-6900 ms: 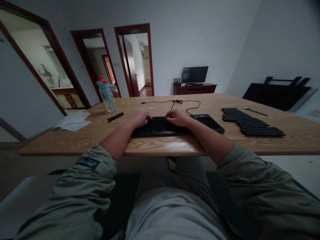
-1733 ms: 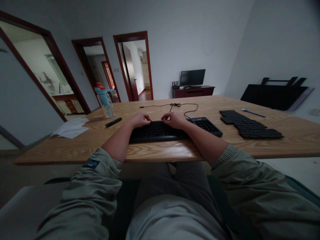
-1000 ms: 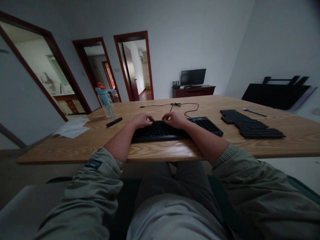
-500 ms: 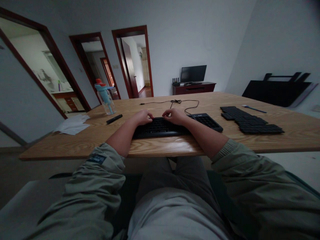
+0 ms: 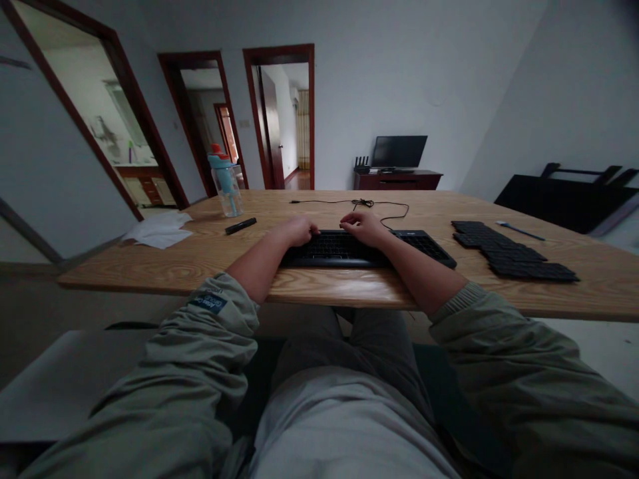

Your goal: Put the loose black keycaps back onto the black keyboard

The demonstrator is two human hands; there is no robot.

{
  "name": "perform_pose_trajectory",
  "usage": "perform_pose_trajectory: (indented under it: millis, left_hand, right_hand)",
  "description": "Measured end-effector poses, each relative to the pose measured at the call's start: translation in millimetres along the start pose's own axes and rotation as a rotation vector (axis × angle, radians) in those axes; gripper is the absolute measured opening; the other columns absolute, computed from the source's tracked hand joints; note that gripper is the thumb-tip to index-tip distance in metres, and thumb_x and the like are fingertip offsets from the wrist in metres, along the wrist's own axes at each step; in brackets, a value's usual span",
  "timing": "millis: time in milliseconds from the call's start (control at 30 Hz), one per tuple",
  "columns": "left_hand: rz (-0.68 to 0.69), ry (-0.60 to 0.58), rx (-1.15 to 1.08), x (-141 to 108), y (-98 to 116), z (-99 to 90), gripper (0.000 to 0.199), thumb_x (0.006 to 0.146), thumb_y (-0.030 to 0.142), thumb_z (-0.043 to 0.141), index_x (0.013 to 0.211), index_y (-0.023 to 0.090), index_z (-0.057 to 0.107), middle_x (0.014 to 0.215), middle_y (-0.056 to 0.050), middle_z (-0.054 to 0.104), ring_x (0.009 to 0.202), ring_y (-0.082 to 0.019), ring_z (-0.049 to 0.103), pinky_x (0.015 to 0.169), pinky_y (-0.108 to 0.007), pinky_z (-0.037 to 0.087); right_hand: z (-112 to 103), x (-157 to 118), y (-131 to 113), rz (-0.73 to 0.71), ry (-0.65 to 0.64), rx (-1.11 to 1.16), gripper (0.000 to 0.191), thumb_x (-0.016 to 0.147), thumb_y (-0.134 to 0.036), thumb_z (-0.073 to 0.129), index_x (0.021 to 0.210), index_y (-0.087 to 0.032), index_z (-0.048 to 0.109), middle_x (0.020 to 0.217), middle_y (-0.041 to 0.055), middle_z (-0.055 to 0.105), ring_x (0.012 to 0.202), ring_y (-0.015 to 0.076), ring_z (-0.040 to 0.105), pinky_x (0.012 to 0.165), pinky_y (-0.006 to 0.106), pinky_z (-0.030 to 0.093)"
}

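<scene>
A black keyboard (image 5: 339, 258) lies at the table's near edge, its cable running off behind it. My left hand (image 5: 298, 231) rests at the keyboard's back left part, fingers curled together with the tips down at its back edge. Whatever those fingertips may hold is hidden. Just above the back of the keyboard is my right hand (image 5: 364, 227), thumb and fingers pinched together. A tiny dark bit shows at its fingertips, too small to name. Part of the keyboard is covered by my right wrist.
Rows of black keycaps (image 5: 509, 251) lie on the wooden table (image 5: 344, 283) to the right, near a thin blue brush (image 5: 522, 231). On the left are a black pen-like stick (image 5: 240, 226), white paper (image 5: 160, 229) and a water bottle (image 5: 227, 186). The coiled cable (image 5: 363, 203) lies behind.
My right hand has shifted slightly away from the left hand, widening the gap between them. The left hand stays at the keyboard's back edge. The whole view has shifted a little.
</scene>
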State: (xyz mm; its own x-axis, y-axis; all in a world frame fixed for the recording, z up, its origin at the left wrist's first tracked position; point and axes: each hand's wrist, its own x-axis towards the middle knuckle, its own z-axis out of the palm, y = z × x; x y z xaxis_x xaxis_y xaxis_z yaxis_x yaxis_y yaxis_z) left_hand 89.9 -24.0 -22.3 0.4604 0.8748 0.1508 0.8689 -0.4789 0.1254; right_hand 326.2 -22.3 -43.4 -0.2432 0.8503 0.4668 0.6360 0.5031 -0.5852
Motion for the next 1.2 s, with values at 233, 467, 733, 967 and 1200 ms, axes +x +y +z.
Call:
perform_pose_trajectory:
  millis: [233, 467, 733, 967, 1200]
  left_hand:
    - [-0.014, 0.182, 0.038, -11, 11, -5.9, 0.035, 0.081, 0.015, 0.053, 0.103, 0.025, 0.078, 0.110, -0.007, 0.074, 0.099, -0.024, 0.065, 0.088, -0.033, 0.048]
    - [-0.037, 0.190, 0.133, -17, 25, -13.3, 0.030, 0.082, 0.019, 0.056, 0.101, 0.023, 0.078, 0.107, -0.010, 0.073, 0.095, -0.026, 0.065, 0.086, -0.034, 0.049]
    - [-0.047, 0.081, 0.203, -13, 31, -7.4, 0.026, 0.074, 0.014, 0.063, 0.093, 0.024, 0.080, 0.095, -0.012, 0.075, 0.090, -0.027, 0.066, 0.084, -0.035, 0.049]
    - [-0.032, 0.195, 0.202, -20, 42, -8.1, 0.025, 0.085, 0.028, 0.058, 0.101, 0.020, 0.075, 0.103, -0.014, 0.072, 0.094, -0.031, 0.065, 0.082, -0.040, 0.049]
    - [0.201, 0.392, 0.177, -19, 50, -5.7, 0.027, 0.089, 0.033, 0.058, 0.112, 0.025, 0.069, 0.113, -0.006, 0.071, 0.107, -0.025, 0.061, 0.088, -0.034, 0.048]
  right_hand:
    - [-1, 3, 2, -0.001, 0.012, 0.051, 0.020, 0.085, -0.029, 0.065, 0.095, -0.015, 0.075, 0.086, 0.0061, 0.075, 0.075, 0.0151, 0.063, 0.070, 0.025, 0.046]
    - [-1, 2, -2, -0.011, 0.007, 0.043, 0.020, 0.086, -0.028, 0.064, 0.096, -0.014, 0.074, 0.086, 0.0065, 0.074, 0.074, 0.0141, 0.062, 0.068, 0.024, 0.045]
    - [-2, -1, -8, -0.023, 0.001, -0.020, 0.020, 0.086, -0.025, 0.063, 0.096, -0.014, 0.075, 0.086, 0.0051, 0.073, 0.069, 0.0126, 0.058, 0.065, 0.024, 0.043]
    - [-4, -3, -13, -0.025, -0.001, -0.033, 0.018, 0.085, -0.024, 0.064, 0.095, -0.015, 0.076, 0.085, 0.0056, 0.073, 0.069, 0.0130, 0.059, 0.064, 0.024, 0.042]
    - [-1, -4, -20, -0.088, -0.029, 0.170, 0.022, 0.085, -0.028, 0.064, 0.097, -0.012, 0.073, 0.084, 0.0063, 0.074, 0.070, 0.0130, 0.060, 0.066, 0.024, 0.044]
